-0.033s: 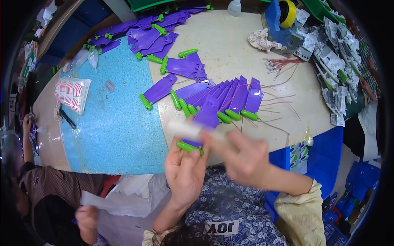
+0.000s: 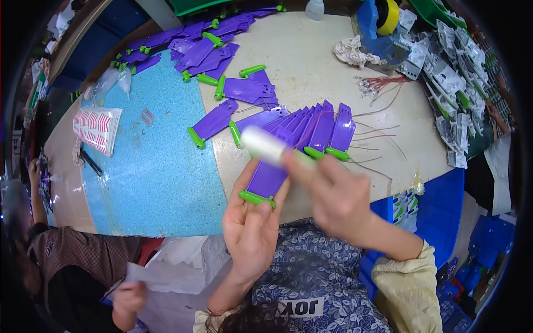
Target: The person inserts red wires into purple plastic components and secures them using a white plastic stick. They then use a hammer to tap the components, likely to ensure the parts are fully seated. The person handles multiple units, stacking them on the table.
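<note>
My left hand (image 2: 251,238) holds a flat purple plastic panel (image 2: 264,182) with a rounded green end piece along its near edge, thumb resting by the green part. Above that panel, my right hand (image 2: 341,200) grips a white cylindrical object (image 2: 263,145), too smeared by motion to tell its kind; whether it touches the panel I cannot tell. Just beyond both hands lies a fanned row of similar purple panels (image 2: 323,126) with green ends and thin wires trailing right. A separate purple panel (image 2: 215,119) rests left of the row.
More purple panels (image 2: 197,54) are heaped at the far left. Grey-white plastic parts (image 2: 444,77) pile up at the right, beside a tape dispenser (image 2: 383,33) and red wires (image 2: 383,84). A patterned packet (image 2: 99,130) sits on the blue mat (image 2: 161,172). A co-worker's hand (image 2: 129,298) holds a white sheet.
My right hand and the white cylinder have shifted a little upward, while my left hand and the held panel stay put. The co-worker's hand and sheet have moved slightly right.
</note>
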